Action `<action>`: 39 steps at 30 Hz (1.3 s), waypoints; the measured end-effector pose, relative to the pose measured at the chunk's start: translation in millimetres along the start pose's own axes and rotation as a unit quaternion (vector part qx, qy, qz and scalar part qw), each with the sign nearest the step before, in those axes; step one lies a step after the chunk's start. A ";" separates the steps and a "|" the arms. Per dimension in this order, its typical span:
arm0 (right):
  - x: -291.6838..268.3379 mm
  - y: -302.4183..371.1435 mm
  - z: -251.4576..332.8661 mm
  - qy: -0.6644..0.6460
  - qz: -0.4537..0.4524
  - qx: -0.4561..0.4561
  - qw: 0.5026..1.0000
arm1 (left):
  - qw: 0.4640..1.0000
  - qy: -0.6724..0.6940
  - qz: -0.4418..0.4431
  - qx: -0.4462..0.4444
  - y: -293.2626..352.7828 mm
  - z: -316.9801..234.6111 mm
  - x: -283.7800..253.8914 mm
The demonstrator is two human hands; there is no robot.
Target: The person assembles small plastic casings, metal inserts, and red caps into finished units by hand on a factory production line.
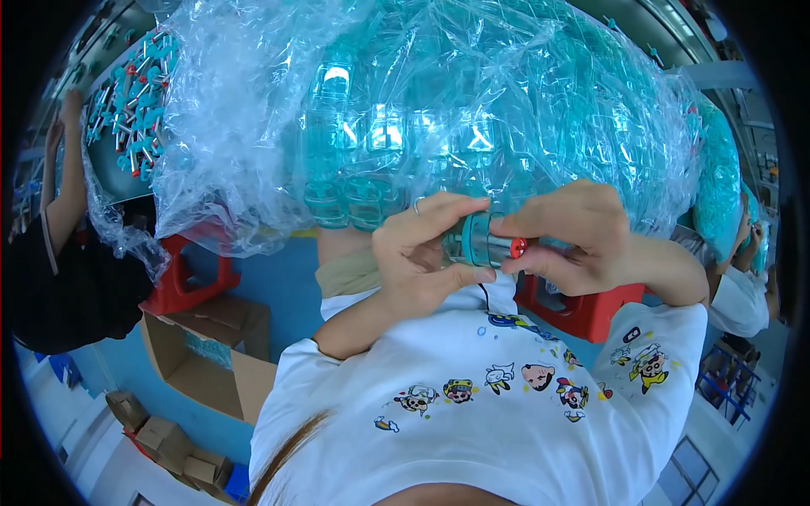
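Note:
In front of my chest I hold a clear teal plastic bottle point(477, 239) lying on its side, its teal rim turned right. My left hand point(409, 257) is closed round its left part, thumb below and index finger above. The thumb and fingers of my right hand point(582, 240) pinch a short silver cylinder with a red end point(506, 247) at the rim. How deep the cylinder sits in the bottle is hidden by my fingers. Just beyond my hands lies a large clear plastic bag point(472, 110) packed with teal bottles.
At the far left a tray point(105, 169) holds many small teal, silver and red parts. Red plastic stools point(190, 274) stand on both sides below the bag. An open cardboard box point(249, 384) is at lower left. One person point(67, 278) works at left, others at right.

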State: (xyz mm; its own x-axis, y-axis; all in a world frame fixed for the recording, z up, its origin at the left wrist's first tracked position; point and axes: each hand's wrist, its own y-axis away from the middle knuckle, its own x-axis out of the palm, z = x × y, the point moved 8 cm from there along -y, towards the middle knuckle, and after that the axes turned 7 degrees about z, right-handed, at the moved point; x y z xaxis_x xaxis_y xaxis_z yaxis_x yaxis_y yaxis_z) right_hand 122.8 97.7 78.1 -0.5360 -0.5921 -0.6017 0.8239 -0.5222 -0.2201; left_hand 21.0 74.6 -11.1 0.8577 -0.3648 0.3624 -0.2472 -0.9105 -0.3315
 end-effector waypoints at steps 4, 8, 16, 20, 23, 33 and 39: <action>2.3 -3.4 4.6 0.047 0.013 -0.031 0.998 | 1.000 0.010 0.022 0.015 -2.2 -0.6 0.6; 5.3 -7.1 6.8 0.079 0.039 -0.052 0.995 | 0.998 0.049 0.020 -0.028 -1.4 3.1 -1.3; -4.2 -12.4 -0.8 0.028 -0.009 -0.009 1.000 | 0.996 0.023 -0.062 -0.064 -0.3 3.0 -7.6; -20.4 -13.5 -3.9 -0.070 -0.125 -0.005 0.990 | 0.996 0.001 -0.084 0.020 -9.0 -13.3 -5.5; -23.1 -24.1 3.0 -0.060 -0.074 -0.020 0.995 | 0.995 -0.010 -0.065 0.079 -15.8 -22.3 -2.2; -29.4 -29.4 7.3 -0.054 -0.089 -0.082 0.991 | 0.974 -0.092 -0.102 0.182 -24.8 -38.2 1.4; -26.6 -21.6 7.6 -0.033 -0.106 -0.098 0.989 | 0.964 -0.127 -0.092 0.213 -23.6 -38.4 8.2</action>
State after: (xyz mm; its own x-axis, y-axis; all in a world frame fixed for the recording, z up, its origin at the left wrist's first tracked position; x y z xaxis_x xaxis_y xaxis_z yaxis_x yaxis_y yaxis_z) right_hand 117.9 120.1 104.7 -0.7065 -0.5233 -0.4765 0.7077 -0.5144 -0.4843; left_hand 16.6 85.6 33.1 0.9653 -0.0965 0.2425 0.0807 -0.7732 -0.6290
